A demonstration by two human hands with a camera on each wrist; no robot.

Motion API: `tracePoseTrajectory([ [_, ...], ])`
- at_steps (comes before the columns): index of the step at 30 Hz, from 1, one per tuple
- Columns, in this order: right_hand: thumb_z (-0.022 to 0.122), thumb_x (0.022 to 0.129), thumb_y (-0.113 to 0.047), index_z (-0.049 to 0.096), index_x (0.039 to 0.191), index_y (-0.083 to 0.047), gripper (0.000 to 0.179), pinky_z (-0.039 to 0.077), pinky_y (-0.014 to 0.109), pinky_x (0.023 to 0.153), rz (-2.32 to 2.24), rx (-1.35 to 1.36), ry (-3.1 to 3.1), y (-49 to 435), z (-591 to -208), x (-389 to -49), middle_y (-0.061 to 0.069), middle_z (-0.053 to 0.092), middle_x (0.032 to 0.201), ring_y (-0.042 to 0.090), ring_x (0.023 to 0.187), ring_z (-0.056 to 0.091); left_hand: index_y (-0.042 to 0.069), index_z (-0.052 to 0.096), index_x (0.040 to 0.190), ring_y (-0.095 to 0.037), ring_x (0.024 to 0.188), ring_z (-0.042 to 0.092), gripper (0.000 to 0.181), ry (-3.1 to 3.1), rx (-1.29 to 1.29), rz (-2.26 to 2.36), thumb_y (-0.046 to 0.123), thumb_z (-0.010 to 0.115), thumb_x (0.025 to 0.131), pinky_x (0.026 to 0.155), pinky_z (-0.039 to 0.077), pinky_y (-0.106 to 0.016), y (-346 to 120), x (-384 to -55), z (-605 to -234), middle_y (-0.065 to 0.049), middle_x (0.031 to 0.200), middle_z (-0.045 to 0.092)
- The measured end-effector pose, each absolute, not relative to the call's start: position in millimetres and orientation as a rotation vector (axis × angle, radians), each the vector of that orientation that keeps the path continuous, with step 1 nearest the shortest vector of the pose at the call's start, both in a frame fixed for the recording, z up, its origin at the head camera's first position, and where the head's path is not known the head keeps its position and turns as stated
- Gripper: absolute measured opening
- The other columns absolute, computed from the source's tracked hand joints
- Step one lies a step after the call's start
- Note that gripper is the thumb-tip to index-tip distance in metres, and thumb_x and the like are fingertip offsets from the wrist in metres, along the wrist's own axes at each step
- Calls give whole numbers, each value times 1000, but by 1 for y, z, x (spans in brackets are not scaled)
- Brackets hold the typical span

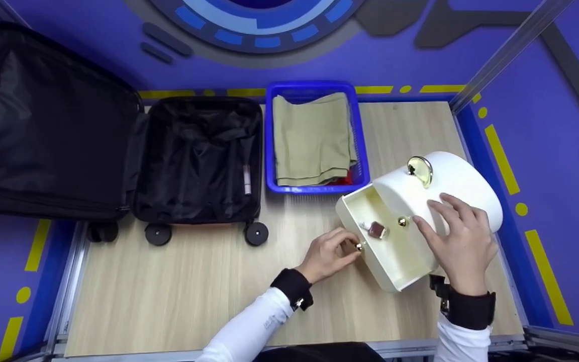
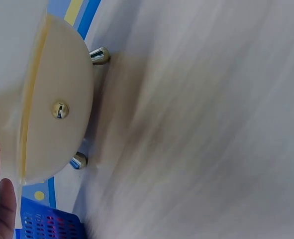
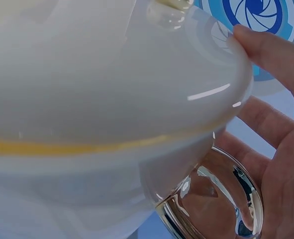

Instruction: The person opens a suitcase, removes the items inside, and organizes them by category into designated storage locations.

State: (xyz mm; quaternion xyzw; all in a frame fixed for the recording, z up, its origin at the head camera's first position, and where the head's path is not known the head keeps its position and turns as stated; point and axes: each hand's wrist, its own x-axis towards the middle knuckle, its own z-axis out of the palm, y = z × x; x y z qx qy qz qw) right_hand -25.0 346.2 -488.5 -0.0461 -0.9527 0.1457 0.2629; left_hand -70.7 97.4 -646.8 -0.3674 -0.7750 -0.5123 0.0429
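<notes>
A white cosmetics box (image 1: 470,181) with a gold ring handle (image 1: 421,171) stands at the right of the table, its lower drawer (image 1: 412,259) pulled out. Inside the drawer lies a small dark red nail polish bottle (image 1: 377,230). My left hand (image 1: 327,254) is at the drawer front, thumb and fingers apart near its gold knob (image 2: 59,109). That knob shows uncovered in the left wrist view. My right hand (image 1: 463,236) rests on the box's curved front with fingers spread. In the right wrist view, its thumb (image 3: 268,50) touches the white edge.
Left of the box, a blue basket (image 1: 318,189) holds folded khaki cloth (image 1: 314,141) and something red. Farther left lies an open black suitcase (image 1: 194,161) with a pinkish tube (image 1: 247,180) inside. Its lid (image 1: 43,125) leans back at the far left.
</notes>
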Motion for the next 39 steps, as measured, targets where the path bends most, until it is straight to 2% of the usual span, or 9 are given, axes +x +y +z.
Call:
tracePoseTrajectory([
  [9, 90, 77, -39, 79, 114, -14, 46, 51, 65, 60, 374, -119, -2570, 346, -489, -25, 10, 71, 128, 44, 110, 61, 12, 70, 108, -15, 84, 69, 24, -2416, -1182, -1495, 21, 83, 90, 77, 48, -12, 128, -84, -641, 1, 103, 73],
  [18, 88, 80, -43, 79, 116, -14, 47, 52, 65, 64, 386, -106, -2589, 346, -488, -24, 11, 71, 130, 45, 111, 61, 16, 71, 108, -11, 84, 70, 23, -2508, -1185, -1379, 26, 82, 91, 76, 48, -12, 154, -97, -632, 6, 104, 74],
  [24, 88, 80, -43, 79, 115, -14, 46, 52, 65, 61, 373, -108, -2592, 347, -488, -24, 11, 71, 129, 46, 111, 61, 17, 71, 110, -8, 82, 69, 24, -2587, -1168, -1395, 27, 82, 91, 74, 45, -10, 170, -103, -627, 7, 107, 73],
  [39, 89, 80, -41, 79, 115, -14, 45, 52, 64, 62, 376, -102, -2587, 346, -488, -24, 11, 71, 130, 46, 110, 61, 17, 70, 116, -9, 84, 70, 24, -2618, -1161, -1513, 23, 78, 94, 73, 46, -10, 165, -102, -629, 5, 113, 72],
])
